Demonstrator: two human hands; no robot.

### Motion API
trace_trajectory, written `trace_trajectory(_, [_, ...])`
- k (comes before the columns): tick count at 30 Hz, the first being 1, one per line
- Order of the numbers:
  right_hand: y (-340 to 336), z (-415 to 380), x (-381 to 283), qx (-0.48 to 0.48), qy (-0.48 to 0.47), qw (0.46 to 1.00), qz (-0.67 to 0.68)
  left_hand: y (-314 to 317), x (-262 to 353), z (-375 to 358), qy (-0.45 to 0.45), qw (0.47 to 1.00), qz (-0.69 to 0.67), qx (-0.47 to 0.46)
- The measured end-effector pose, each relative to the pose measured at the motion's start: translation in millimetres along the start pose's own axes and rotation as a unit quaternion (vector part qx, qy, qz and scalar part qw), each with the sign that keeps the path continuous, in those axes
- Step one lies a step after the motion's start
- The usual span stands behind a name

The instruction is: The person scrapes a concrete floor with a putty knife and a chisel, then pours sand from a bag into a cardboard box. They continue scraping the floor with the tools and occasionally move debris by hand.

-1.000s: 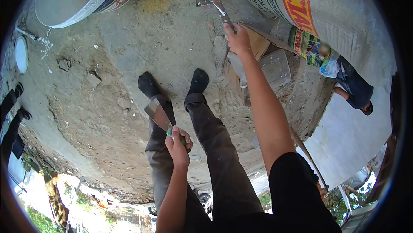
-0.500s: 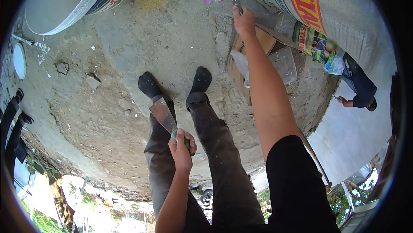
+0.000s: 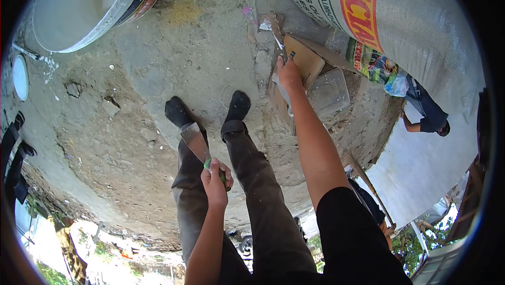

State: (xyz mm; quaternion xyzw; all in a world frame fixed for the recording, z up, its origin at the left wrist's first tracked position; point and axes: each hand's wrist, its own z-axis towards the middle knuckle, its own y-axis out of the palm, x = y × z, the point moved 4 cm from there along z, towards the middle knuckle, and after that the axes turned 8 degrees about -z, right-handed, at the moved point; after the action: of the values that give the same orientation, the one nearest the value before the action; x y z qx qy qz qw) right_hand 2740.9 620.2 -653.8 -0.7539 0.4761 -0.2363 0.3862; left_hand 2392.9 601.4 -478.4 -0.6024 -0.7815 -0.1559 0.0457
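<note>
My left hand (image 3: 216, 180) is closed around the green handle of a putty knife (image 3: 195, 144), its broad blade tilted up in front of my leg. With the arm stretched forward, my right hand (image 3: 290, 76) grips the dark handle of a second putty knife (image 3: 275, 33). White paste smears its brownish blade, which points away from me above the ground. Just beside and below this hand lies an open cardboard box (image 3: 310, 66) with a clear plastic container (image 3: 329, 94) in it.
A large white bucket (image 3: 79, 45) stands at upper left, near a white lid (image 3: 20, 77). A big printed sack (image 3: 405, 22) fills the upper right. One co-worker (image 3: 430, 111) is by the pale wall; another person (image 3: 368, 201) is partly hidden behind my arm, near a long-handled broom (image 3: 371, 187).
My right hand has drawn back toward me with its putty knife, now beside the cardboard box. My left hand keeps its hold. The view has shifted slightly, showing white lumps in the bucket.
</note>
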Motion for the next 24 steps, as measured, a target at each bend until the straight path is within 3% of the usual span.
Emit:
trace_trajectory(11, [8, -19, 8, -0.046, 0.038, 0.998, -0.035, 1, 0, 2, 0.002, 1.000, -0.009, 0.000])
trace_trajectory(13, [14, -20, 18, -0.153, 0.088, 0.984, 0.016, 1, -1, 4, 0.003, 1.000, -0.011, -0.002])
trace_trajectory(19, [41, -38, 23, -0.149, 0.045, 0.982, -0.103, 5, 5, 3, 0.000, 1.000, -0.016, 0.011])
trace_trajectory(24, [41, -52, 22, -0.134, 0.056, 0.985, -0.095, 6, 6, 3, -0.004, 1.000, -0.022, 0.013])
